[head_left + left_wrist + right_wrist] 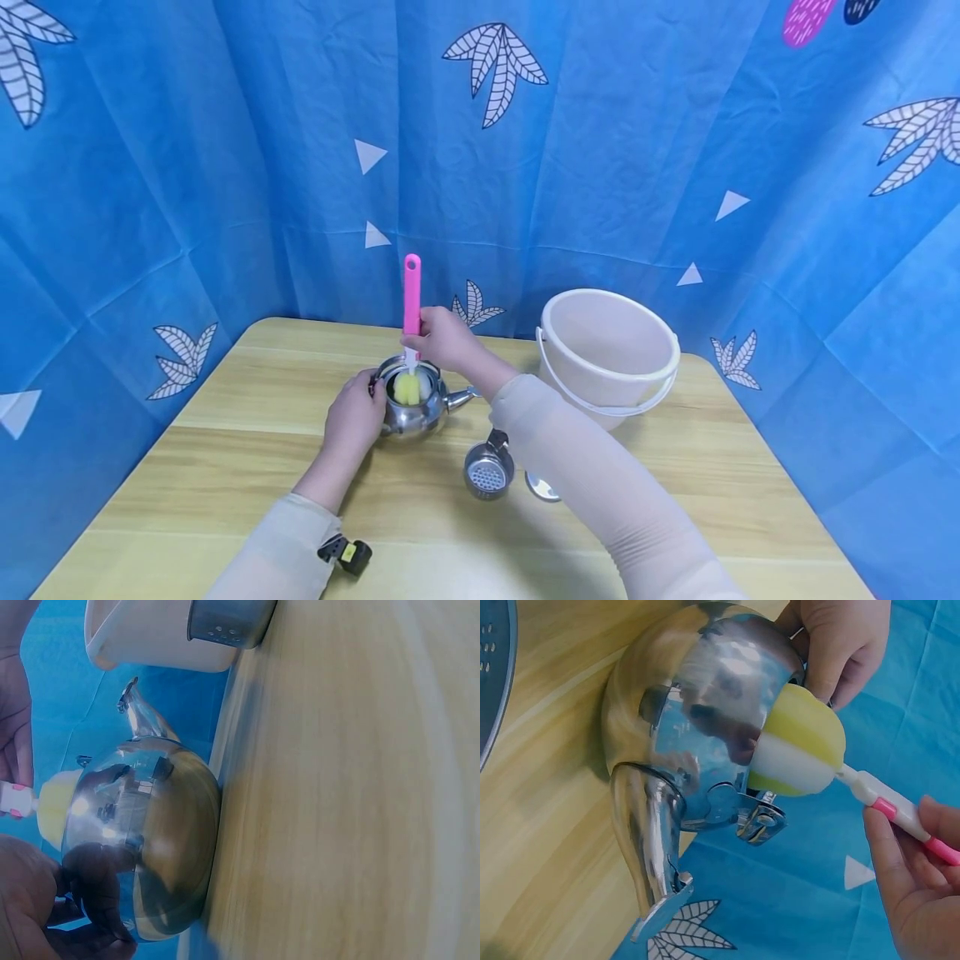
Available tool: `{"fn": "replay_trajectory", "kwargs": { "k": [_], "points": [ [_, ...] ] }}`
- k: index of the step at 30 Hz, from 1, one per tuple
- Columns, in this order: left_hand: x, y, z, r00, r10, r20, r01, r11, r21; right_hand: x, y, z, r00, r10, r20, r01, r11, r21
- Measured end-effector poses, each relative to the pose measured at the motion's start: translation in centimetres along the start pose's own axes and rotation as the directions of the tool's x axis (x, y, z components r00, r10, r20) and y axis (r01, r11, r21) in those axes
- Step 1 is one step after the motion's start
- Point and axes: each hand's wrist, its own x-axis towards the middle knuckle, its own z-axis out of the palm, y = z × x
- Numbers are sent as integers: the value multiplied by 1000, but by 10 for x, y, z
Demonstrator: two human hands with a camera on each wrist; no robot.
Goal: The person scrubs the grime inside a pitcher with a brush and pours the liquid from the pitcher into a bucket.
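A shiny metal teapot [414, 414] with a short spout stands on the table, its top uncovered. My left hand [356, 414] holds it at the side opposite the spout; in the left wrist view, fingers lie along the pot's wall. The pink-and-white handle of a sponge brush [412, 300] is gripped by my right hand [450, 337]. In the right wrist view, the brush's yellow-and-white sponge head [799, 742] sits partly inside the pot's mouth, its upper part showing above the rim. The spout [649, 840] points toward the right arm's side.
A white bucket [551, 350] with a white handle stands at the back right. In front of it, a metal strainer [487, 473] with a perforated base lies on the wooden table [247, 458]. A round metal lid [542, 487] is partly hidden beneath my right sleeve. Blue curtains surround the table.
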Motion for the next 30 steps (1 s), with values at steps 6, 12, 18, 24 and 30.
{"fn": "replay_trajectory", "kwargs": {
  "k": [6, 12, 18, 24, 30],
  "points": [
    [1, -1, 2, 1000, -3, -5, 3, 1000, 3, 0, 3, 1, 1000, 18, -21, -17, 999, 46],
    [0, -1, 2, 1000, -10, -1, 10, 1000, -1, -1, 6, 2, 999, 19, -37, -16, 997, 73],
    [0, 0, 1, 1000, -23, 2, 23, 1000, -3, -2, 10, 3, 998, 43, -53, -35, 989, 141],
    [0, 0, 2, 1000, -21, -1, 21, 1000, -1, -2, 15, 4, 996, 62, -59, -48, 974, 224],
    [0, -1, 2, 1000, -17, -6, 17, 1000, -3, -4, 17, 7, 996, 56, -76, -36, 969, 245]
  ]
}}
